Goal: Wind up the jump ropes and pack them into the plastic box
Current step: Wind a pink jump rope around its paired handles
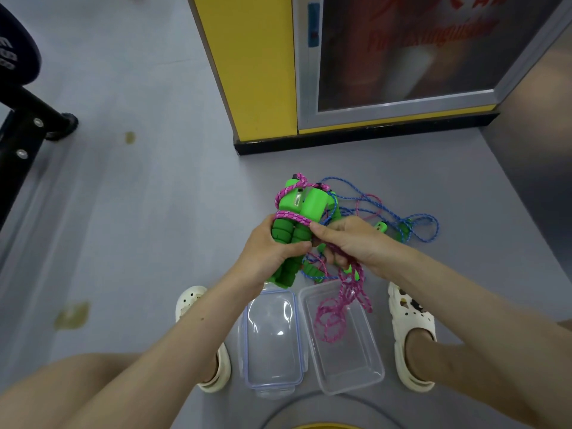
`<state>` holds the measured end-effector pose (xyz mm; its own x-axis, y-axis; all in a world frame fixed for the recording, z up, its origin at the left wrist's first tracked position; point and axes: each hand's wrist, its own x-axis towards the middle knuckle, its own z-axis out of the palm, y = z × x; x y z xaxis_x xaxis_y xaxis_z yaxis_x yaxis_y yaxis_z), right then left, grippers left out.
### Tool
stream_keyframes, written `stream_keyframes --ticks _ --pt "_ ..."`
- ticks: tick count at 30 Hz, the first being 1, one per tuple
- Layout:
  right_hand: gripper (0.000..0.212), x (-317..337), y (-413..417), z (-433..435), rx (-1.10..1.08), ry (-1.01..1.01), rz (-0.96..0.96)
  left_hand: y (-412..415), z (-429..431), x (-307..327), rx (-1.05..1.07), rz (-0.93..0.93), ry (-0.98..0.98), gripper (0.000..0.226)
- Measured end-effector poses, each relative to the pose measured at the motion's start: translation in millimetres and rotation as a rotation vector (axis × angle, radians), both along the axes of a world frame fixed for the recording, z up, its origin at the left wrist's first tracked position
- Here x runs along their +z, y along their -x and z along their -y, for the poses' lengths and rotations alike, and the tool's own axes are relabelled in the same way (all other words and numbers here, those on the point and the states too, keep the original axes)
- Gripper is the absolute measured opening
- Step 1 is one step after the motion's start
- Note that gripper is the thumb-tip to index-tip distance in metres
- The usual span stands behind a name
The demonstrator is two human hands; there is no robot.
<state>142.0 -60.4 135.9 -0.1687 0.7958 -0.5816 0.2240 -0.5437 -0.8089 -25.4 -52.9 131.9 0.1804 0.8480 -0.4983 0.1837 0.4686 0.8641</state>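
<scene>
My left hand (274, 247) grips two green foam handles (301, 209) held side by side, upright and tilted away from me. A pink rope (291, 216) is wound a few turns around them. My right hand (348, 239) pinches that pink rope beside the handles; its loose loops (337, 308) hang down into the clear plastic box (368, 376) on the floor between my feet. A blue jump rope (411, 221) with green handles lies tangled on the floor behind my hands.
The box's clear lid (272, 339) with blue clips lies left of the box. A yellow cabinet (257, 72) with a glass door stands ahead. Black gym equipment (28, 125) is at the far left. My white clogs (408, 332) flank the box.
</scene>
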Motion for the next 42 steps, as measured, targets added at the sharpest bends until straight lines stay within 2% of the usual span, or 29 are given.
stream_keyframes --ticks 3,10,11,14,17,19,22,24,29,31,34,36,38,42 --pt "0.015 0.1 -1.8 -1.2 0.040 0.021 0.045 1.9 -3.6 -1.4 0.018 -0.086 -0.050 0.050" --pt "0.021 0.1 -3.1 -2.4 0.044 0.024 0.079 9.3 -4.8 -8.6 -0.035 -0.447 -0.248 0.047" --pt "0.021 -0.3 -3.7 -3.0 0.049 0.028 0.078 9.1 -5.5 -8.4 0.001 -0.404 -0.233 0.045" --pt "0.014 -1.6 -8.0 -4.3 0.103 0.046 0.094 7.9 -8.6 -1.2 0.175 -0.098 -0.058 0.039" --pt "0.009 -9.3 -14.5 -4.7 0.175 0.036 0.133 12.3 -11.5 3.4 0.241 0.031 0.018 0.040" --pt "0.011 -17.3 -19.9 -3.2 0.239 0.018 0.230 15.2 -12.6 3.2 0.273 0.077 0.050 0.040" --pt "0.014 -24.5 -26.4 1.9 0.354 0.017 0.384 21.1 -14.1 1.5 0.276 0.086 0.080 0.040" --pt "0.021 -24.9 -29.8 5.9 0.395 0.046 0.419 25.3 -14.0 1.2 0.277 0.076 0.086 0.040" --pt "0.009 -13.4 -34.3 9.9 0.353 0.011 0.304 37.9 -14.5 0.6 0.345 0.037 0.082 0.044" --pt "0.012 -9.9 -38.3 8.8 0.344 0.011 0.270 43.1 -16.0 1.1 0.381 0.033 0.079 0.045" --pt "0.019 -9.9 -43.4 9.0 0.427 0.048 0.265 48.1 -14.2 1.1 0.385 0.018 0.062 0.045" --pt "0.012 -11.0 -43.9 12.4 0.460 0.061 0.268 50.6 -14.4 0.7 0.388 0.009 0.039 0.044" --pt "0.003 -13.3 -43.5 16.1 0.425 0.040 0.236 55.3 -17.4 0.9 0.418 0.019 0.025 0.043" --pt "0.010 -13.4 -44.2 17.9 0.301 -0.071 0.210 61.4 -20.3 -0.4 0.446 -0.014 0.038 0.043"
